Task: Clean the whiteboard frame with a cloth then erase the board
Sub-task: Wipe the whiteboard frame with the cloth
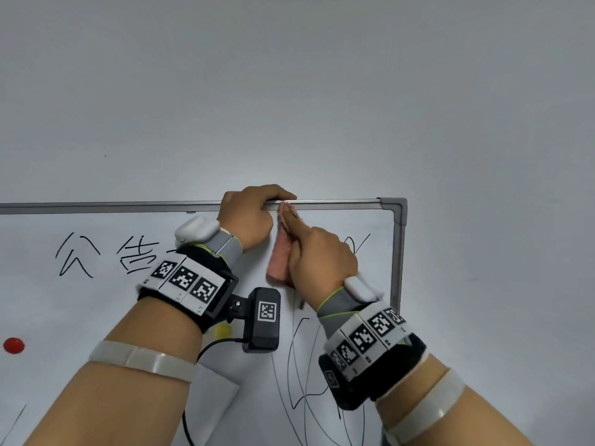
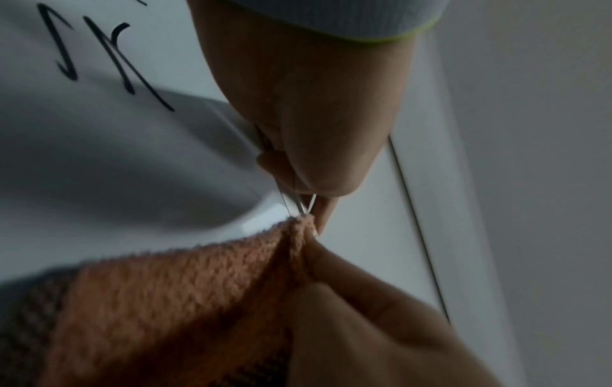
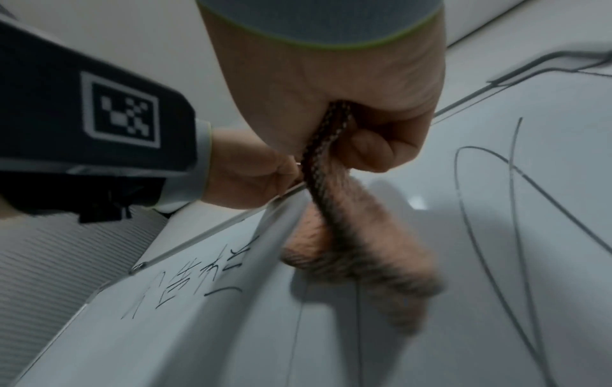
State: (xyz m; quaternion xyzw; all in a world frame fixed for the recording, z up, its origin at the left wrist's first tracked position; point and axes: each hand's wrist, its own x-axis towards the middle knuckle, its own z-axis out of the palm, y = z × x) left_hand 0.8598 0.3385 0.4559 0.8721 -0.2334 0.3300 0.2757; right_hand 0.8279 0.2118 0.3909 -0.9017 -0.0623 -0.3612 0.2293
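Note:
The whiteboard (image 1: 96,304) hangs on a wall, edged by a grey metal frame (image 1: 338,202) with a plastic corner (image 1: 394,206) at top right. My left hand (image 1: 267,197) curls its fingers over the top rail, left of the cloth. My right hand (image 1: 289,217) grips a folded pink cloth (image 1: 280,252) and holds its upper end against the top rail just right of the left hand. In the right wrist view the right hand (image 3: 357,146) is closed round the cloth (image 3: 351,235), whose lower end hangs over the board. In the left wrist view the cloth (image 2: 165,301) meets the rail beside the left hand (image 2: 314,131).
Black handwriting (image 1: 77,255) fills the board's upper left and looping scribbles (image 1: 299,365) run lower right. A red magnet (image 1: 13,345) and a yellow magnet (image 1: 222,331) stick to the board, with a paper sheet (image 1: 212,397) below. Bare wall (image 1: 289,91) lies above and right.

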